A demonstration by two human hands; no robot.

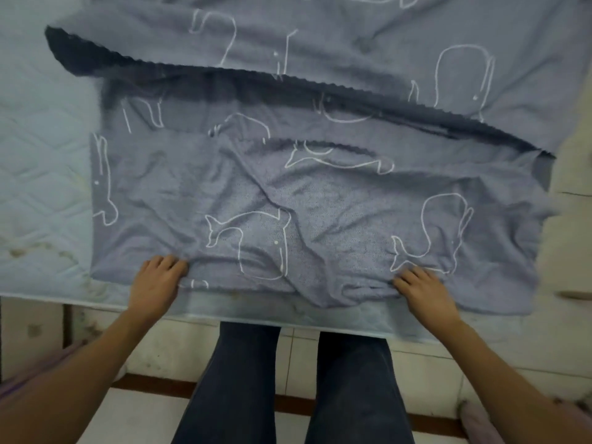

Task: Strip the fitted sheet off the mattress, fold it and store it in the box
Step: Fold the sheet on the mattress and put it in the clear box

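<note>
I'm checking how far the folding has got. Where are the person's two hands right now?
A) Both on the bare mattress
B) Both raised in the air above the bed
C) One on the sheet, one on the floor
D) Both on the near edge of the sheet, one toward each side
D: the left hand and right hand both grip the near edge of the blue sheet, which lies on the mattress.

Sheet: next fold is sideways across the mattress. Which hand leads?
Probably the right hand. It pinches the sheet near the end that overhangs the mattress, so that end needs bringing in. The left hand sits on fabric lying flat and can anchor.
</note>
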